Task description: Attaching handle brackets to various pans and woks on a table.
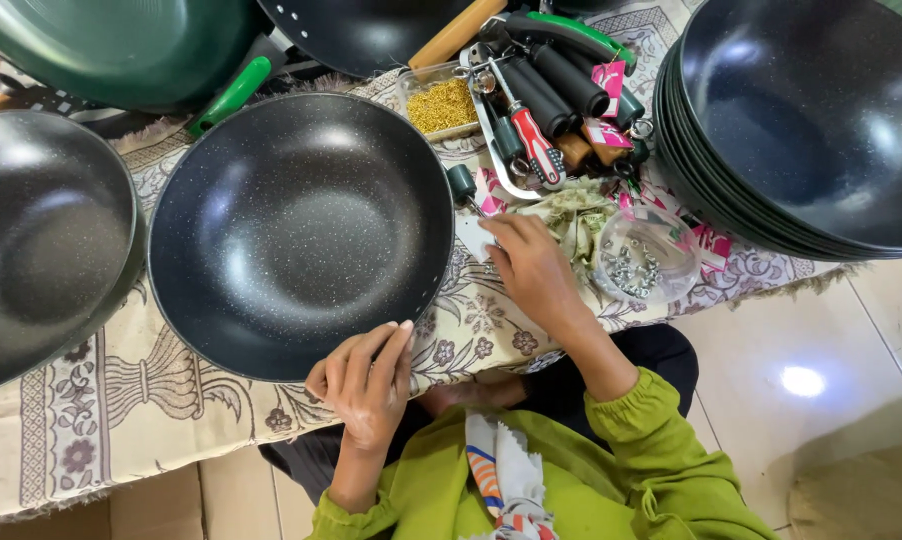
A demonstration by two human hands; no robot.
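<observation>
The left hand rests with curled fingers on the near rim of a wide black speckled wok, fingertips touching the edge and gripping it lightly. The right hand lies just past the wok's right side, palm down, fingers bent over a small white piece at the rim; whether it pinches that piece or only touches it I cannot tell. The wok sits in the middle of a patterned cream cloth spread over the floor, right in front of the person, whose green sleeves show at the bottom.

Just beyond the right hand lies a crumpled heap of pale plastic bags, and beside it a clear round tub of small metal nuts. Farther up, a metal tray holds a bundle of black handles and a red-handled screwdriver. Left of the tray stands a clear box of small brass-coloured parts.

To the right, a tall stack of dark woks reaches over the cloth's edge. To the left lies another dark wok, near the centre one. At the top left a green wok is tilted over, a green handle beside it. Pale floor tiles show at the lower right.
</observation>
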